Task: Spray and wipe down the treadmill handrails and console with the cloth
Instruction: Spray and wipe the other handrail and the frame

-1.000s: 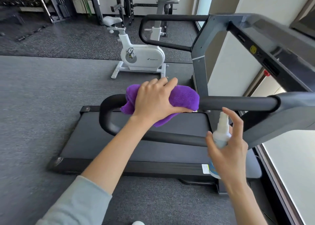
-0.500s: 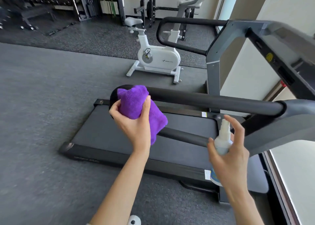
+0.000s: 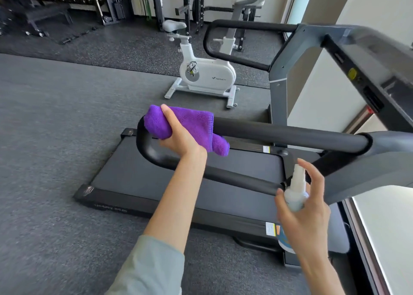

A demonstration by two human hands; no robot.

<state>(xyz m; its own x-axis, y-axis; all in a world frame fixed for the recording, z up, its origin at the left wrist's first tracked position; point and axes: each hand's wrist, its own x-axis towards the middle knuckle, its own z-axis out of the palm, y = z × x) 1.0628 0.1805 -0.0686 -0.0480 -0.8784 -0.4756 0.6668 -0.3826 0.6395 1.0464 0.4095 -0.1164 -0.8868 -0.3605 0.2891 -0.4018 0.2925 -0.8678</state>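
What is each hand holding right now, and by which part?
The left hand grips the purple cloth wrapped over the near handrail. The right hand holds the spray bottle around its body.

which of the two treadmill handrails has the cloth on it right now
The near handrail, closest to the camera. The left hand grips the purple cloth wrapped round its top bar by the bend. The far handrail, beyond the belt by the white bike, is bare.

Purple cloth [image 3: 190, 127] on handrail [image 3: 290, 134]
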